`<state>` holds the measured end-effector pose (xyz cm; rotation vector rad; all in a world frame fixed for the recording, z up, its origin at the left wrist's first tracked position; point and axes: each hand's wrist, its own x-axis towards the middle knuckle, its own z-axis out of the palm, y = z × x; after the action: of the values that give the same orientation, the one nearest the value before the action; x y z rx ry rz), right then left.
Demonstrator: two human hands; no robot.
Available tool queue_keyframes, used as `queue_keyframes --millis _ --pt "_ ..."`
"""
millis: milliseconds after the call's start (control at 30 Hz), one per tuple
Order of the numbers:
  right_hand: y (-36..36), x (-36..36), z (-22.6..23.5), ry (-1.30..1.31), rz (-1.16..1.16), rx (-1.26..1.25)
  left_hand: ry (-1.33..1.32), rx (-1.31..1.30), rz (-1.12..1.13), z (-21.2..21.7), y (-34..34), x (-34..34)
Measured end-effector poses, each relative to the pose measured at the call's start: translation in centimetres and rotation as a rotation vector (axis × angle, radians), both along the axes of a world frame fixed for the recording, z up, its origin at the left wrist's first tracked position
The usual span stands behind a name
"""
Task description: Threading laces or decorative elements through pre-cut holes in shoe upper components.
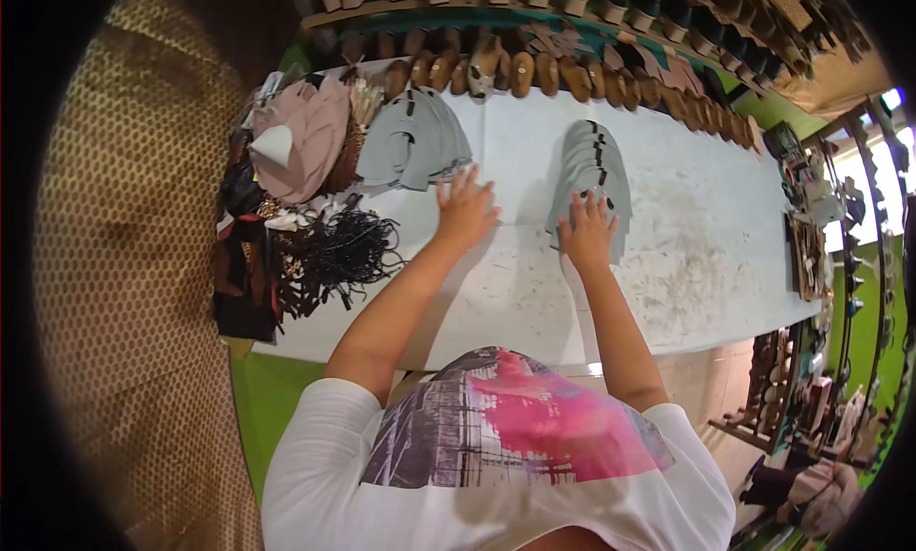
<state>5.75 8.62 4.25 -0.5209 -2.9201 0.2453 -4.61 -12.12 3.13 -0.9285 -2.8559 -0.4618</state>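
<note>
On the white worktable (pixel 668 265) that fills the middle of the frame, both my hands lie flat with the fingers spread. My right hand (pixel 586 234), just right of centre, presses palm-down on the near end of a fanned row of grey cut pieces (pixel 592 165), which overlap one another and run away from me toward the top of the frame; my fingers are open and splayed on the lowest piece, not curled around anything. My left hand (pixel 465 210), a little left of centre, is also open, fingers stretched out; its fingertips touch the edge of a second heap of grey pieces (pixel 412 143) that lies above and to the left of it, while the palm rests on the bare tabletop. The two grey stacks are apart, with clear white surface between them.

Further toward the upper left of the frame sits a pile of pinkish-beige pieces (pixel 310 136) with a small white cone-shaped piece (pixel 274 145) on top of it. Below that, at the left edge of the table, a tangle of black cords (pixel 348 250) lies beside dark brown and black scraps (pixel 243 265). Along the far edge of the table, across the top of the frame, a row of tan wooden shoe forms (pixel 572 74) stands side by side. At the right end of the table, small cluttered items lie bunched together, too small for me to tell apart.
</note>
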Motion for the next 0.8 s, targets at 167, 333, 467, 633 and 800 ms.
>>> queue_keyframes --millis 167,333,467,633,800 --pt "-7.3 -5.6 0.6 0.052 0.253 -0.058 0.133 -0.056 0.301 2.9 -9.4 -4.5" --pt "-14.4 -10.8 0.3 0.094 0.504 -0.068 0.200 -0.178 0.362 4.2 -15.7 -7.8" --pt "-17.5 -13.2 -0.1 0.204 0.637 0.027 0.222 -0.231 0.196 4.8 -17.4 -9.2" --pt "-18.1 -14.8 0.0 0.076 0.573 0.093 0.255 -0.129 0.116 5.2 -18.1 -10.5" --pt "-17.5 -15.4 0.0 0.141 0.587 0.139 0.264 0.093 0.133 5.8 -17.7 -11.3"
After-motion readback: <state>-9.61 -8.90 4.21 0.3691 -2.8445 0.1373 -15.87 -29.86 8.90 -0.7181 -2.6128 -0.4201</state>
